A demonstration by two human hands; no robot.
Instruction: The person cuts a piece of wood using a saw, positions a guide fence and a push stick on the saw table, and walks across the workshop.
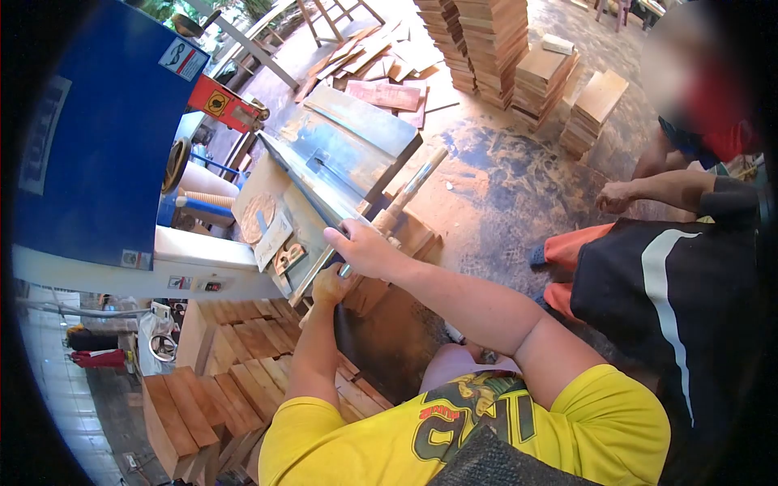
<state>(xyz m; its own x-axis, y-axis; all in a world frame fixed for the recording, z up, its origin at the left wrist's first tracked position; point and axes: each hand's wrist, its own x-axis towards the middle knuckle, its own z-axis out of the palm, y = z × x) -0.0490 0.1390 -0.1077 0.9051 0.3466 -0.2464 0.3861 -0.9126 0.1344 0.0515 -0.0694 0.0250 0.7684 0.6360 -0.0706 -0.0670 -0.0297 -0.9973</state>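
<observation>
In front of me stands a large blue bandsaw [97, 138] with a metal table [279, 190]. A long metal fence [312, 174] crosses the table, and a round guide rail [417, 178] runs along its near edge. My right hand [369, 249] is closed over the near end of the fence, its thumb on top and its fingertips hidden. Just below and to the left, my left hand [331, 285] is closed at the rail by a small shiny metal part [346, 270]. What its fingers hold is mostly hidden.
Stacked wooden blocks [243, 348] stand below the saw. Tall board stacks [478, 49] and lower piles [596, 101] stand beyond, with loose boards [373, 61] at the back. Another person [648, 267] sits close on the right, an arm [656, 193] extended.
</observation>
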